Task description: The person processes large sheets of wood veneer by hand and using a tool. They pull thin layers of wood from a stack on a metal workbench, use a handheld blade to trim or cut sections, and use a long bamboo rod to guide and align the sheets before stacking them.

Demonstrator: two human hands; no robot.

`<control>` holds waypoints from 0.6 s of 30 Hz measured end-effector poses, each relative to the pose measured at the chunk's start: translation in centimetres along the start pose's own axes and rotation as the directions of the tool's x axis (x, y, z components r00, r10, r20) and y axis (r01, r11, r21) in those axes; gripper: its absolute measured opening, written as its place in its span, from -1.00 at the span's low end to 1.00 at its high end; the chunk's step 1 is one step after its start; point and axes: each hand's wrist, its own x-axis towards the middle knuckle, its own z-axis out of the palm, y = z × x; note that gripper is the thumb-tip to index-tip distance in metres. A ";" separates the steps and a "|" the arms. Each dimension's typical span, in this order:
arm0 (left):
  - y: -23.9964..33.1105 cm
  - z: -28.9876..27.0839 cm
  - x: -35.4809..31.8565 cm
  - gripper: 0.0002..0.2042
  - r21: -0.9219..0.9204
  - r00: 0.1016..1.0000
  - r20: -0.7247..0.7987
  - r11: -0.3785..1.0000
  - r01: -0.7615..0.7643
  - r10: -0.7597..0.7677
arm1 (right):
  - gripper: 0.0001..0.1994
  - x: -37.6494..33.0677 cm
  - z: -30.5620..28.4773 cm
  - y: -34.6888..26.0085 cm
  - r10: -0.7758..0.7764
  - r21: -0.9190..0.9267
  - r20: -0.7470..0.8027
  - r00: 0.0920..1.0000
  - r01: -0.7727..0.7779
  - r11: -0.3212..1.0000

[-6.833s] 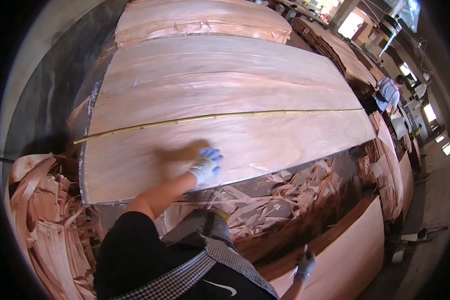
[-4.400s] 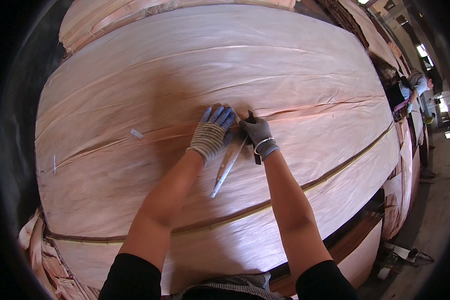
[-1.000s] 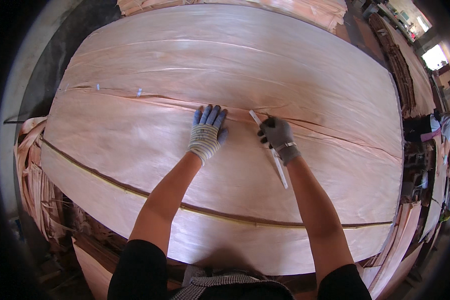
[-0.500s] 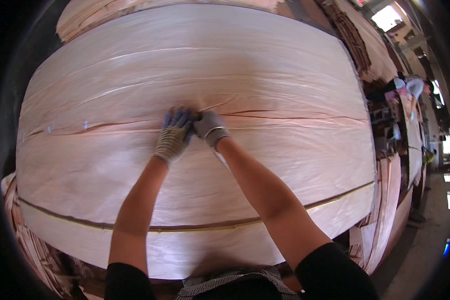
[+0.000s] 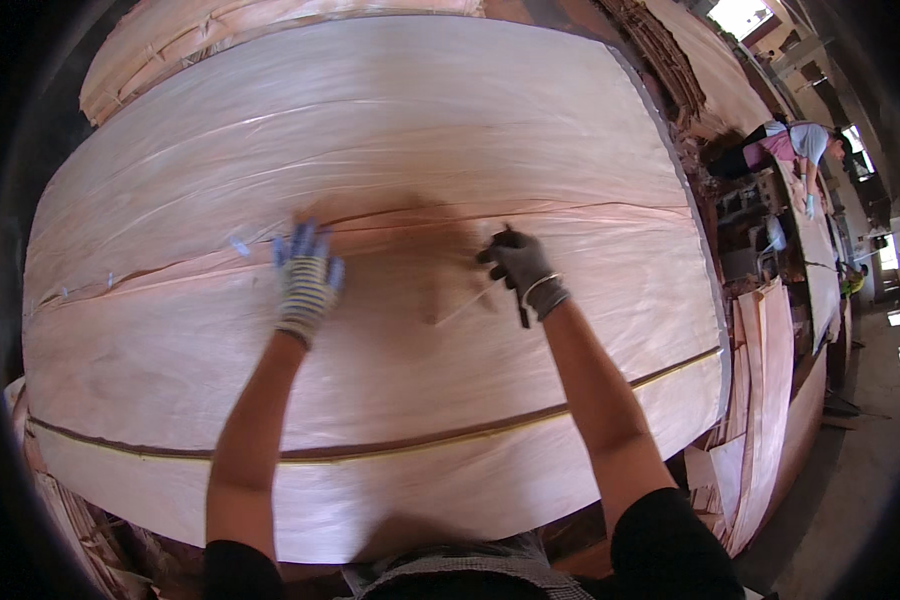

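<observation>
A large sheet of pale wood veneer (image 5: 390, 370) lies before me, with a wavy, overlapping seam (image 5: 390, 222) running across it. My left hand (image 5: 307, 280), in a striped knitted glove with blue fingers, is spread just below this seam. My right hand (image 5: 525, 268), in a grey glove, is closed round a slim dark tool (image 5: 524, 312) whose end sticks out under the palm; its exact kind does not show. A thin pale sliver (image 5: 465, 305) shows beside that hand. Small bluish patches of tape (image 5: 238, 245) dot the seam to the left.
A narrow yellowish strip (image 5: 450, 438) crosses the near part of the sheet. More veneer stacks stand at the far left (image 5: 210, 45) and right (image 5: 765, 380). Another person (image 5: 800, 145) leans over a bench on the far right.
My hands have parted: the left moved left with its fingers spread, the right moved right with the dark tool. A blue patch now shows nearer my left hand. The view has shifted slightly.
</observation>
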 end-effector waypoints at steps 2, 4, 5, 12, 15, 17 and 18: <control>5.9 2.1 1.4 -0.53 -0.114 0.995 -0.042 0.989 -0.091 0.087 | -0.86 2.2 -3.8 0.0 0.001 -0.084 -0.140 0.990 -0.013 0.996; 12.3 3.2 4.1 -0.50 -0.178 0.992 0.018 0.976 -0.123 0.128 | -0.85 5.4 -6.5 0.3 -0.055 -0.180 -0.084 0.995 0.040 0.983; 14.8 3.9 5.4 -0.49 -0.191 0.989 0.032 0.972 -0.136 0.144 | -0.83 6.7 -6.9 0.5 -0.039 -0.202 -0.098 0.994 0.019 0.979; 22.3 7.9 11.3 -0.56 -0.380 0.955 0.149 0.906 -0.184 0.256 | -0.45 10.6 -6.3 3.2 -0.231 -0.493 -0.226 0.946 0.093 0.865; 22.5 7.5 11.6 -0.64 -0.262 0.924 0.107 0.907 -0.330 0.367 | -0.57 9.6 -8.4 2.5 -0.302 -0.521 -0.027 0.953 0.245 0.818; 23.2 7.3 12.3 -0.66 -0.192 0.912 0.138 0.914 -0.358 0.387 | -0.65 9.7 -11.9 3.2 -0.548 -0.728 0.016 0.836 0.385 0.567; 23.5 7.2 12.5 -0.67 -0.164 0.911 0.144 0.917 -0.364 0.387 | -0.72 9.8 -14.8 3.4 -0.438 -0.650 -0.084 0.895 0.284 0.705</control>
